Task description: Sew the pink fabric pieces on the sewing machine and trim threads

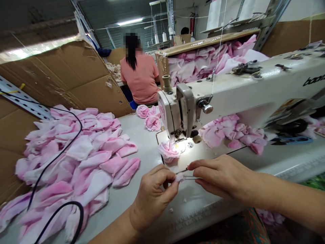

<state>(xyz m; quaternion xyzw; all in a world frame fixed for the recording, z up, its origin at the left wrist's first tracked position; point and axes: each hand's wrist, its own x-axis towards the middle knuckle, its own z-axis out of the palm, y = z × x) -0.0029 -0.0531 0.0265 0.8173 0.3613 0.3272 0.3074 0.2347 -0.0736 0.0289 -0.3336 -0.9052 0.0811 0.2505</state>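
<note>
My left hand (157, 189) is closed, pinching a small scrap of pale pink fabric (179, 177) between thumb and fingertips. From the right, my right hand (218, 174) grips a pair of thin metal tweezers (189, 178), whose prongs reach the scrap; the rest of the tool is hidden by the fingers. Just beyond both hands, a ruffled pink fabric rosette (169, 150) lies beside the needle area of a white sewing machine (188, 108). The machine's lamp lights the plate there.
Loose pink and white fabric pieces (83, 152) cover the table's left side, crossed by a black cord (64, 149). Finished rosettes (152, 122) sit behind the machine head. More pink pieces (233, 132) and blue-handled snips (291, 140) lie under its arm. A co-worker (139, 74) sits ahead.
</note>
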